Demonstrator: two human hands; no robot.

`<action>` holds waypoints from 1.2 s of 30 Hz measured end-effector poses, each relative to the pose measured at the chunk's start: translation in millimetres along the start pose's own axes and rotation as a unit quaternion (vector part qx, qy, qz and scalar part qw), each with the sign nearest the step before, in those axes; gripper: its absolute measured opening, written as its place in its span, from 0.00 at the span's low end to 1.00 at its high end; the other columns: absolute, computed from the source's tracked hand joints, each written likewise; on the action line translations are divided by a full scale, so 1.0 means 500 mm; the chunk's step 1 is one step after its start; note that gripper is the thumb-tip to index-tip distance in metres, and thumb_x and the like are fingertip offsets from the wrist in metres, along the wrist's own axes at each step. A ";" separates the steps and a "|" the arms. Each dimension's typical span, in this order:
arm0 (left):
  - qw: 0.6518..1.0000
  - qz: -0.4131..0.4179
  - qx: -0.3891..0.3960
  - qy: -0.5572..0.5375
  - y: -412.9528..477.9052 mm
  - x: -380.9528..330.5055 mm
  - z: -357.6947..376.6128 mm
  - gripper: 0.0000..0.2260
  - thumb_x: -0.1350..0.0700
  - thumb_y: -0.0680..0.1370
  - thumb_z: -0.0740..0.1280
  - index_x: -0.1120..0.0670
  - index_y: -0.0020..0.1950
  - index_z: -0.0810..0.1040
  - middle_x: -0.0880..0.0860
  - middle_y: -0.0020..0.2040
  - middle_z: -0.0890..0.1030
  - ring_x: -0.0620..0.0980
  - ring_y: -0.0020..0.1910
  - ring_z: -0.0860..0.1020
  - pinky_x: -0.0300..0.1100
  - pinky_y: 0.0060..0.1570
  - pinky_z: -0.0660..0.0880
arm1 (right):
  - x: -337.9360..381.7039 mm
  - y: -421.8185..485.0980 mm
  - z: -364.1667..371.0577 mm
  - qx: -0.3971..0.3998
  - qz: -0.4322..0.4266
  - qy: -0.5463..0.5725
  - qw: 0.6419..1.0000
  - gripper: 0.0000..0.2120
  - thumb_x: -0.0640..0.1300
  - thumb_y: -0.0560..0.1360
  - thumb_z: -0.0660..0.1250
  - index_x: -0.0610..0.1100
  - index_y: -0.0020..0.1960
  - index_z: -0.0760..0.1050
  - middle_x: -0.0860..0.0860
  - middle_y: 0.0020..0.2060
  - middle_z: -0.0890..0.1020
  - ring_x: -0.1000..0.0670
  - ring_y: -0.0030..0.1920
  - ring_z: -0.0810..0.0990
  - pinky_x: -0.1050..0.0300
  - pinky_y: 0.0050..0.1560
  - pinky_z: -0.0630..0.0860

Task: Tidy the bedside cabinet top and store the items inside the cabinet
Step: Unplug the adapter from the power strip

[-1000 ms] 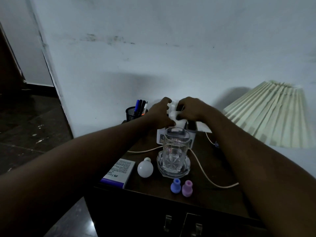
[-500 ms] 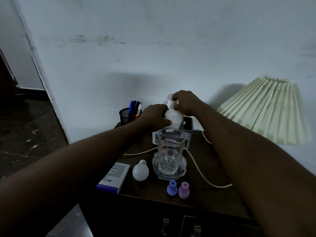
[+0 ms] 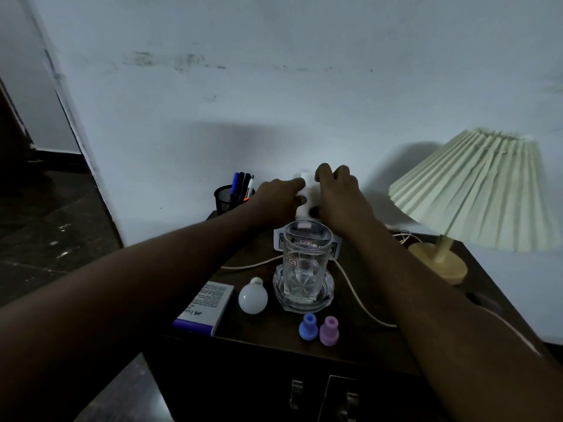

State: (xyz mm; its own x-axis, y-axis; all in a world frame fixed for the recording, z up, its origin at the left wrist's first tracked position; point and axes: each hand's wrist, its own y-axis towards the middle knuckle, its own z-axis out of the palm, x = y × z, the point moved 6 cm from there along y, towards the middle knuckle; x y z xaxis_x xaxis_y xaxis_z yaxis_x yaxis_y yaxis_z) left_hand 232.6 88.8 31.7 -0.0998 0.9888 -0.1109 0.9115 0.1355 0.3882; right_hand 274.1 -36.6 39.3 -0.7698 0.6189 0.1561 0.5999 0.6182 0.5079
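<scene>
Both hands meet at the back of the dark wooden cabinet top. My left hand and my right hand are closed around a white tissue that sticks up from a white box behind a clear glass. The glass stands on a glass coaster. In front lie a white bulb, a white and purple carton, a blue stopper and a pink stopper. The box is mostly hidden by the glass and my hands.
A black mesh pen holder with several pens stands at the back left. A pleated lamp with a yellow base stands at the right, its cream cord trailing across the top. Two cabinet door handles show below. Wall behind, dark floor at left.
My hands stay on the tissue; the right hand has come down closer to the left hand over the box. The view has shifted a little, showing the lamp base.
</scene>
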 end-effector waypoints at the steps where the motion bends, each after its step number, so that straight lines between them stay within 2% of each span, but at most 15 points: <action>1: 1.000 0.006 -0.001 0.003 -0.002 -0.001 0.002 0.10 0.50 0.83 0.62 0.56 0.57 0.71 0.58 0.49 0.82 0.61 0.49 0.80 0.47 0.42 0.67 | 0.008 -0.001 -0.010 -0.035 -0.027 -0.018 0.999 0.21 0.38 0.71 0.71 0.44 0.60 0.67 0.42 0.55 0.71 0.41 0.52 0.72 0.45 0.45 0.77; 3: 1.000 0.014 -0.009 0.000 -0.005 -0.003 0.003 0.09 0.53 0.82 0.63 0.56 0.59 0.72 0.58 0.48 0.83 0.62 0.48 0.80 0.49 0.43 0.70 | 0.021 0.011 -0.024 -0.024 -0.070 0.021 0.997 0.12 0.39 0.72 0.70 0.44 0.54 0.73 0.44 0.51 0.76 0.43 0.50 0.76 0.48 0.45 0.76; 6: 1.000 0.013 -0.017 -0.003 -0.008 0.001 0.002 0.11 0.58 0.80 0.64 0.57 0.62 0.71 0.58 0.47 0.82 0.62 0.45 0.80 0.48 0.41 0.70 | 0.037 0.019 -0.010 0.150 -0.078 -0.011 0.986 0.04 0.41 0.76 0.69 0.45 0.50 0.78 0.50 0.46 0.79 0.46 0.49 0.78 0.50 0.52 0.75; 8: 1.000 0.013 -0.024 -0.002 -0.009 -0.001 0.002 0.13 0.59 0.79 0.64 0.57 0.63 0.70 0.58 0.45 0.81 0.61 0.44 0.80 0.47 0.40 0.67 | 0.050 0.009 -0.001 0.214 -0.080 -0.071 0.971 0.06 0.42 0.79 0.66 0.46 0.56 0.77 0.52 0.47 0.77 0.48 0.49 0.74 0.54 0.49 0.67; 10: 1.000 0.014 -0.025 -0.009 -0.011 -0.002 0.002 0.12 0.57 0.79 0.65 0.57 0.61 0.71 0.56 0.42 0.80 0.60 0.43 0.79 0.46 0.40 0.66 | 0.060 0.009 0.007 0.202 -0.090 -0.082 0.972 0.10 0.42 0.80 0.63 0.46 0.60 0.78 0.51 0.51 0.79 0.47 0.52 0.77 0.54 0.48 0.61; 13: 1.000 0.006 -0.018 -0.022 -0.014 0.000 -0.002 0.10 0.54 0.79 0.66 0.58 0.56 0.72 0.57 0.42 0.80 0.59 0.42 0.78 0.46 0.40 0.64 | 0.063 0.006 0.024 0.255 -0.083 -0.073 0.961 0.10 0.40 0.81 0.61 0.44 0.61 0.76 0.49 0.55 0.80 0.47 0.59 0.77 0.48 0.56 0.61; 15: 1.000 0.000 -0.013 -0.020 -0.011 0.000 -0.003 0.08 0.55 0.80 0.64 0.57 0.55 0.72 0.58 0.44 0.80 0.60 0.44 0.78 0.45 0.40 0.62 | 0.061 0.002 0.026 0.289 -0.081 -0.047 0.953 0.11 0.40 0.81 0.62 0.42 0.63 0.75 0.48 0.56 0.79 0.46 0.61 0.77 0.50 0.55 0.62; 18: 1.000 -0.004 -0.006 -0.001 -0.008 0.001 0.000 0.05 0.56 0.80 0.63 0.56 0.54 0.73 0.53 0.42 0.78 0.59 0.45 0.78 0.44 0.40 0.61 | 0.060 0.004 0.010 0.282 -0.088 -0.003 0.955 0.17 0.43 0.80 0.65 0.41 0.69 0.73 0.46 0.60 0.80 0.44 0.61 0.78 0.55 0.52 0.66; 19: 1.000 -0.007 -0.006 0.003 -0.007 0.002 0.002 0.05 0.56 0.81 0.62 0.56 0.54 0.73 0.53 0.43 0.78 0.59 0.45 0.79 0.44 0.40 0.61 | 0.060 0.006 0.005 0.274 -0.089 0.014 0.958 0.16 0.41 0.80 0.66 0.41 0.67 0.75 0.44 0.59 0.81 0.44 0.58 0.80 0.57 0.50 0.68; 21: 1.000 -0.010 -0.011 0.010 -0.005 0.005 0.006 0.05 0.57 0.81 0.62 0.56 0.55 0.73 0.55 0.46 0.80 0.60 0.47 0.79 0.45 0.41 0.63 | 0.044 0.018 -0.015 0.209 -0.056 0.074 0.973 0.08 0.36 0.76 0.66 0.42 0.53 0.81 0.44 0.49 0.83 0.45 0.50 0.82 0.58 0.41 0.72; 23: 1.000 -0.010 -0.012 0.012 -0.003 0.009 0.009 0.07 0.55 0.82 0.62 0.56 0.58 0.72 0.57 0.50 0.81 0.61 0.49 0.80 0.46 0.42 0.65 | 0.021 0.026 -0.033 0.136 -0.012 0.107 0.985 0.08 0.34 0.73 0.66 0.41 0.48 0.83 0.44 0.45 0.84 0.45 0.46 0.81 0.57 0.40 0.74; 27: 1.000 -0.011 0.001 0.004 0.006 0.013 0.008 0.10 0.50 0.84 0.60 0.56 0.58 0.72 0.58 0.52 0.82 0.61 0.52 0.80 0.46 0.44 0.66 | 0.020 0.005 -0.001 0.219 -0.035 0.057 0.973 0.12 0.33 0.74 0.66 0.40 0.54 0.84 0.42 0.52 0.85 0.49 0.45 0.78 0.58 0.44 0.70; 32: 0.999 -0.041 0.011 -0.003 0.009 0.011 0.005 0.17 0.44 0.84 0.60 0.56 0.62 0.74 0.58 0.57 0.82 0.60 0.57 0.79 0.46 0.47 0.67 | -0.011 0.019 -0.066 0.046 0.048 0.165 0.984 0.14 0.31 0.71 0.64 0.43 0.43 0.86 0.48 0.42 0.86 0.48 0.41 0.84 0.61 0.42 0.77; 35: 0.997 -0.061 0.024 -0.032 0.006 0.016 0.006 0.19 0.42 0.82 0.63 0.55 0.65 0.74 0.57 0.60 0.81 0.59 0.59 0.79 0.47 0.51 0.69 | -0.037 0.004 -0.091 0.000 0.083 0.203 0.976 0.15 0.30 0.71 0.62 0.43 0.41 0.86 0.49 0.39 0.87 0.50 0.38 0.84 0.73 0.34 0.73; 36: 0.997 -0.065 0.030 -0.042 0.005 0.018 0.005 0.20 0.42 0.81 0.64 0.54 0.65 0.74 0.57 0.60 0.81 0.59 0.59 0.78 0.47 0.52 0.70 | -0.046 -0.005 -0.096 -0.010 0.091 0.215 0.972 0.15 0.30 0.71 0.62 0.43 0.42 0.85 0.50 0.40 0.87 0.51 0.39 0.84 0.72 0.37 0.74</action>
State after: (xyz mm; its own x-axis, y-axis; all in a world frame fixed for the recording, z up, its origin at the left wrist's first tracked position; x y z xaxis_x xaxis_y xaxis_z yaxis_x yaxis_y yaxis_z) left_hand 234.8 97.8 29.3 -0.1865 0.9543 -0.2334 0.9159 0.2548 0.3101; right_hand 279.9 -75.9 75.1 -0.6736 0.4542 0.5831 0.7338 0.5046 0.4548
